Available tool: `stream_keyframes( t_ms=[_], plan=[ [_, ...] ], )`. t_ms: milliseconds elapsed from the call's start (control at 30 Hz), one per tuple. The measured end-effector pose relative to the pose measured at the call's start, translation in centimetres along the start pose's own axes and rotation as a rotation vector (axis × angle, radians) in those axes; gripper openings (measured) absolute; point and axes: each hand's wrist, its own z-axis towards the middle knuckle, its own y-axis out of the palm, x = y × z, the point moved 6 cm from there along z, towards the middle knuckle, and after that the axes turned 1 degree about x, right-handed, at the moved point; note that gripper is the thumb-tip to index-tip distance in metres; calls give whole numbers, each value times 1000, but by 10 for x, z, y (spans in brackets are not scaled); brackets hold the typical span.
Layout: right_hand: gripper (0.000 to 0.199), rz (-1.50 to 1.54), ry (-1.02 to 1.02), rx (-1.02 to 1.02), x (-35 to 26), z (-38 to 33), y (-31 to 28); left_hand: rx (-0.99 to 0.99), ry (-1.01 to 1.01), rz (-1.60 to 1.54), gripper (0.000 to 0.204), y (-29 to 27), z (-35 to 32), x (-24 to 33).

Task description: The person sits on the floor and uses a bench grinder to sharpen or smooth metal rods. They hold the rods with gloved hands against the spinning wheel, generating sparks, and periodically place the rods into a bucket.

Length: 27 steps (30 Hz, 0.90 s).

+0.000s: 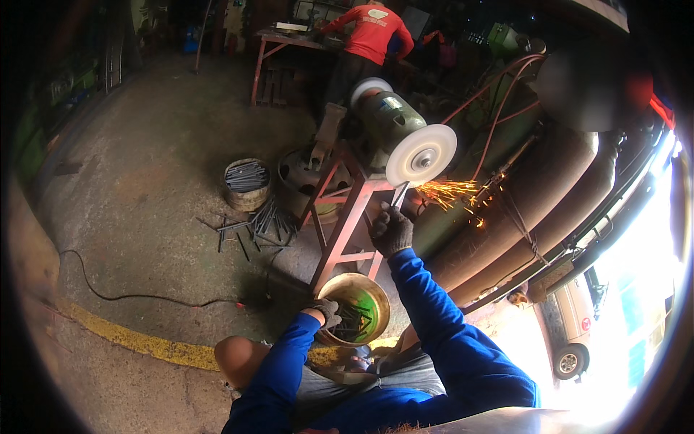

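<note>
My right hand (391, 230), in a dark knitted glove, is closed around a short metal rod (400, 195). The rod's upper end meets the lower edge of a pale grinding wheel (421, 155), and orange sparks (450, 193) fly off to the right. This wheel sits on a green bench grinder (392, 119) mounted on a red metal stand (347, 220). Lower down, my gloved left hand (329, 312) is at the left rim of a bucket (383, 312). Several dark rods (352, 320) lie inside that bucket. The left fingers are too small and dark to make out.
Left of the stand, a tub (246, 197) holds many dark rods, with loose rods (264, 226) on the floor beside it. A black cable (137, 297) crosses the floor. Large gas cylinders (524, 195) lie on the right. A person in red (371, 35) bends over a workbench (300, 37) behind.
</note>
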Motion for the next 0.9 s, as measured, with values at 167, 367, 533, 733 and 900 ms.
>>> stream_keyframes(
  t_ms=[167,367,533,733,900],
  plan=[
    [23,6,5,8,2,2,0,9,5,0,52,1,2,0],
    [20,-31,-38,125,3,7,-11,13,5,3,51,-4,-3,4],
    [18,-17,-59,56,2,8,-12,7,2,-20,50,3,3,-4],
    [18,18,-49,46,5,8,-11,12,-15,-22,49,-3,-2,-1],
    [19,6,-21,38,11,7,-11,32,7,-17,50,10,9,-8]
  ],
)
